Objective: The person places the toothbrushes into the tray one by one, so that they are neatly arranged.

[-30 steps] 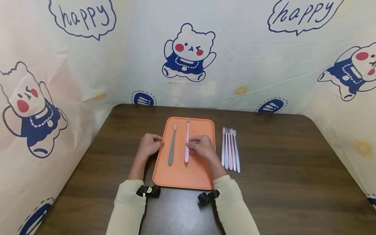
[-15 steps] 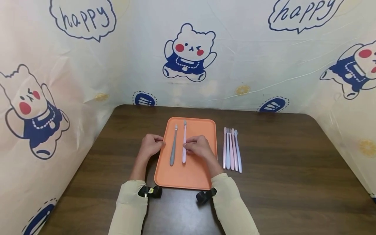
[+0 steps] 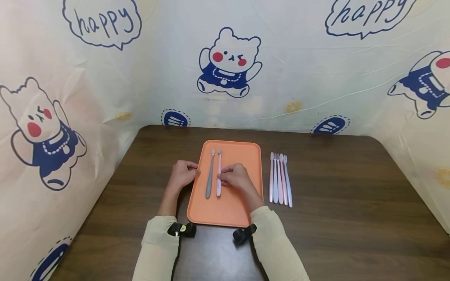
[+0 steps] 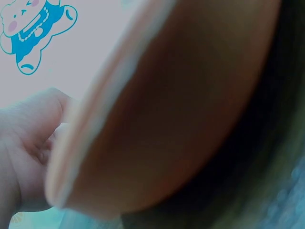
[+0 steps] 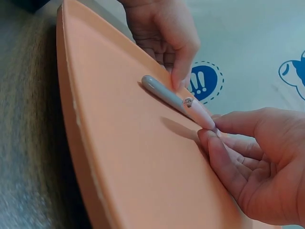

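An orange tray [image 3: 225,212] lies on the table, and my left hand [image 3: 183,173] grips its left rim, thumb on the edge. A grey toothbrush [image 3: 209,179] rests lengthwise on the tray's left part. Just right of it, my right hand [image 3: 236,176] pinches a pale pink toothbrush [image 3: 219,190] between thumb and fingers, bristle end pointing away. In the right wrist view the pink handle [image 5: 198,113] hangs close over the tray, casting a shadow, and overlaps the grey handle [image 5: 162,91]. The tray's blurred edge fills much of the left wrist view.
Several pink and blue toothbrushes [image 3: 280,179] lie side by side on the dark wooden table [image 3: 337,203], right of the tray. A cartoon-printed cloth [image 3: 274,86] stands behind the table and along both sides.
My right hand has brought the pink toothbrush leftward and slightly nearer, close alongside the grey one. The left hand keeps its hold on the tray's rim.
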`<state>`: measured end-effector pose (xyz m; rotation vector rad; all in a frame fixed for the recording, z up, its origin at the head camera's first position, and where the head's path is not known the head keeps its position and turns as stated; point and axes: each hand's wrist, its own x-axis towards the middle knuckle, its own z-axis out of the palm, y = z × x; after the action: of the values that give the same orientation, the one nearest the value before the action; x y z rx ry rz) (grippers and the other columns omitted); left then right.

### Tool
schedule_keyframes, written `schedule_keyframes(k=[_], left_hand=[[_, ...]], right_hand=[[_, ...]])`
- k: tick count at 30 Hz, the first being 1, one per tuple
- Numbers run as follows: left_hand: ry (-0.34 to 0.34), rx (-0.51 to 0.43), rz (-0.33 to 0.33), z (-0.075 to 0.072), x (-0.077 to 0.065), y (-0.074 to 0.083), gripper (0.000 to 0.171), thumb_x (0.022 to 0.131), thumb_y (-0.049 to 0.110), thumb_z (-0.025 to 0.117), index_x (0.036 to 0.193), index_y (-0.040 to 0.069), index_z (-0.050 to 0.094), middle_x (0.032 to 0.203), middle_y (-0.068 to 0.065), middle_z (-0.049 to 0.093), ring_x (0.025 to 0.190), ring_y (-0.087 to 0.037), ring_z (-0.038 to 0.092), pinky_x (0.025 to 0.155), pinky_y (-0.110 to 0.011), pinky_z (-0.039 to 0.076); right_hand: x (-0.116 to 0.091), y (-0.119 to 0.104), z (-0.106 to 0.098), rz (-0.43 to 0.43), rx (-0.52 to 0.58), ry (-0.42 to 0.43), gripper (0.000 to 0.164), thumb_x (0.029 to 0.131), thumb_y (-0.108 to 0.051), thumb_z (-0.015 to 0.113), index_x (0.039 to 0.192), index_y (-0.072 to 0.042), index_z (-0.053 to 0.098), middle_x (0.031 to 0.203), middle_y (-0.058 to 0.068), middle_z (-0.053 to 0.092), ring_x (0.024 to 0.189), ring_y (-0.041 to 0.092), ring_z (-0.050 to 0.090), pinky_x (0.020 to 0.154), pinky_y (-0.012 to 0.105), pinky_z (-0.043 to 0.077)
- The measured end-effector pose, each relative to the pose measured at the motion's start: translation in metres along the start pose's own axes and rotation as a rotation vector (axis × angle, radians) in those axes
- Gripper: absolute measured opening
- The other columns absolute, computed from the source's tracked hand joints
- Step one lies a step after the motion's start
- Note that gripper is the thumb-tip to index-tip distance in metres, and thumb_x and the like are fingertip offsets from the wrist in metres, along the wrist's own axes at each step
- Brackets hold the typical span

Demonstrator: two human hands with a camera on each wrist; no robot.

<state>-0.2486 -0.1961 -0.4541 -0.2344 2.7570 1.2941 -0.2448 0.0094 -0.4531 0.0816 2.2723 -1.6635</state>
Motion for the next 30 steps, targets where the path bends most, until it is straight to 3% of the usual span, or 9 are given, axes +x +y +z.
schedule_keyframes(k=[9,16,30], left_hand=[[0.003,-0.001,-0.021,-0.0001,0.0001,0.0018,0.029,0.089,0.013,0.065,0.113,0.000,0.076,0.106,-0.018,0.076,0.088,-0.023,0.069,0.074,-0.029,0.054],[-0.012,0.002,-0.036,0.0016,-0.0007,0.0045,0.029,0.091,0.014,0.065,0.114,0.000,0.076,0.110,-0.018,0.076,0.090,-0.022,0.069,0.078,-0.031,0.056],[-0.012,-0.004,-0.025,0.0020,-0.0020,0.0037,0.031,0.090,0.013,0.065,0.115,-0.002,0.075,0.110,-0.021,0.075,0.092,-0.025,0.070,0.078,-0.033,0.056]], right_hand=[[0.0002,-0.0040,0.0035,0.002,-0.038,-0.007,0.021,0.086,-0.006,0.077,0.103,0.004,0.074,0.085,0.017,0.077,0.056,0.007,0.065,0.056,0.022,0.057],[-0.0008,-0.0020,0.0058,0.005,-0.071,0.025,0.016,0.084,-0.006,0.079,0.098,0.002,0.073,0.081,0.014,0.076,0.055,0.007,0.065,0.054,0.020,0.055],[-0.0067,-0.0003,0.0040,-0.048,-0.087,0.041,0.019,0.086,-0.009,0.078,0.100,0.001,0.072,0.073,0.008,0.072,0.054,0.008,0.063,0.052,0.019,0.053]])
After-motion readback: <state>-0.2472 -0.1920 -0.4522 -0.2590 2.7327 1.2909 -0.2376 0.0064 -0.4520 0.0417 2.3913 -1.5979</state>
